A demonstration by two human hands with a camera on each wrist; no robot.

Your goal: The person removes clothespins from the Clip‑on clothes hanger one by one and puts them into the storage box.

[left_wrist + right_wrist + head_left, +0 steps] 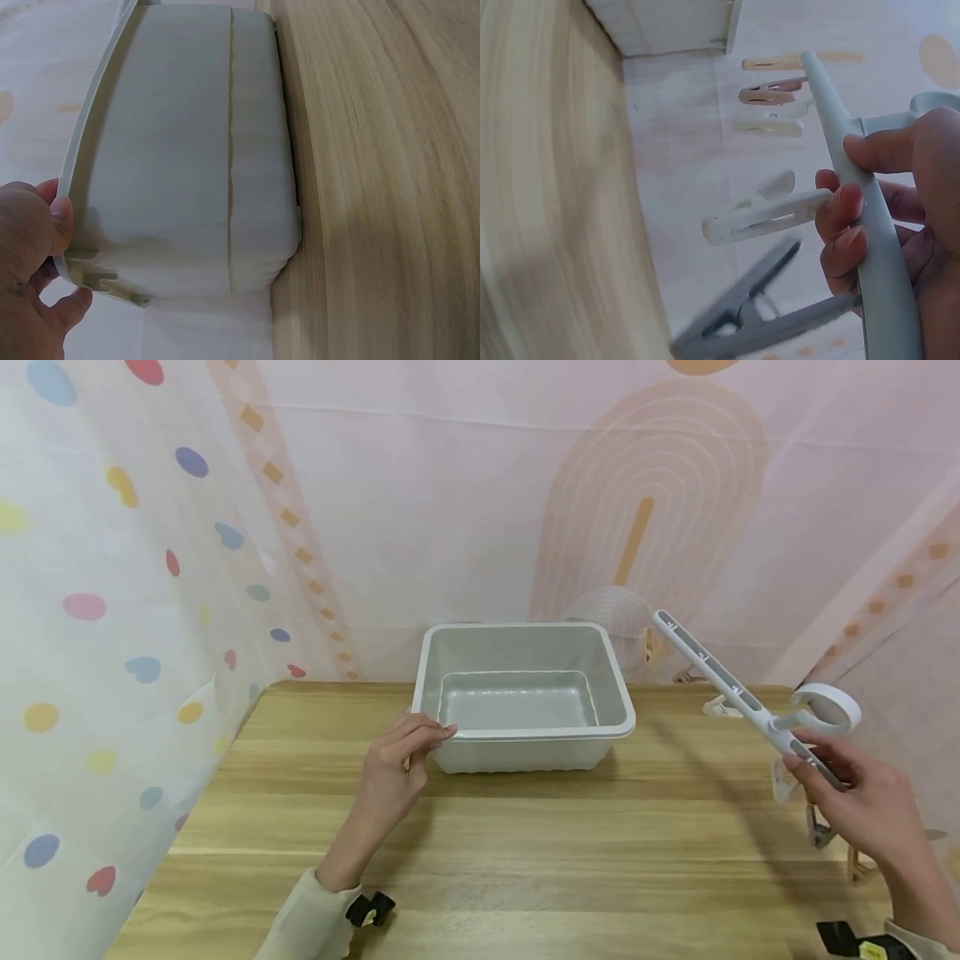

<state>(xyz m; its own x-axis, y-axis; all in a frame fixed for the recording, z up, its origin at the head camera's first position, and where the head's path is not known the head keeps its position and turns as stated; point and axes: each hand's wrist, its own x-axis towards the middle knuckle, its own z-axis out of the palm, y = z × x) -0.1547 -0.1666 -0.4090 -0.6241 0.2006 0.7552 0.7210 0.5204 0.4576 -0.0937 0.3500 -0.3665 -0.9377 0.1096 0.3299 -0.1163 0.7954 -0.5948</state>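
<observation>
A light grey plastic bin (525, 752) stands upright on the table. My left hand (397, 756) grips its rim at the near left corner; the left wrist view shows the fingers (64, 225) around that corner. Off to the right, my right hand (870, 793) holds a pale clip hanger (720, 677) above the table, its bar slanting up toward the back. A round white hook (843, 706) projects from the bar beside the hand. Below the bar hang several clothespins, among them a grey one (757, 315), a white one (765, 214) and a beige one (772, 64).
The wooden table (525, 860) extends in front of the bin. A patterned curtain (420, 510) hangs behind it and along both sides. The bin's far side is close to the curtain.
</observation>
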